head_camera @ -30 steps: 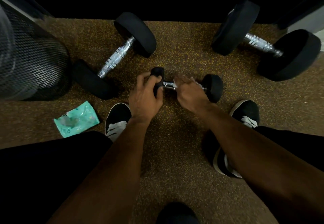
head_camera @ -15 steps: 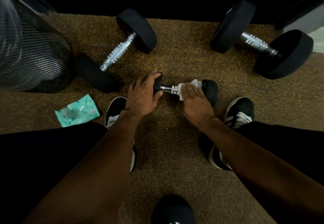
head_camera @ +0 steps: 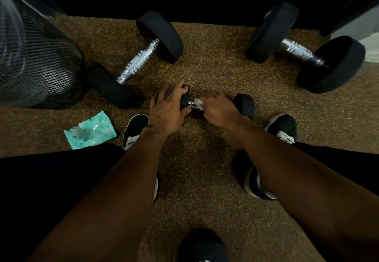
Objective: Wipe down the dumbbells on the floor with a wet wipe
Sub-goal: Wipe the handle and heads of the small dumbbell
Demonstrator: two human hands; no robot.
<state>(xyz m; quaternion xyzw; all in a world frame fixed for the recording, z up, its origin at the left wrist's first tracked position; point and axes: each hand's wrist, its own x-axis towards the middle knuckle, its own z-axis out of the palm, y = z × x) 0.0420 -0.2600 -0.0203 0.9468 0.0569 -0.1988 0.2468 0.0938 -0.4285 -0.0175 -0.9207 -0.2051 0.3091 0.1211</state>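
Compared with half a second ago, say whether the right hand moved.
Yes. The right hand and its wet wipe have slid along the handle, away from the small dumbbell's right head, toward the end the left hand grips.

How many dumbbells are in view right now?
4: the small dumbbell held in left hand and right hand; the left large dumbbell; the right large dumbbell; the bottom dumbbell, cut off by the frame. More may be hidden.

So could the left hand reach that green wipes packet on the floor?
Probably yes, once it lets go. The left hand grips one end of the small dumbbell right now. The wipes packet lies on the floor just past the left shoe, with nothing on top of it.
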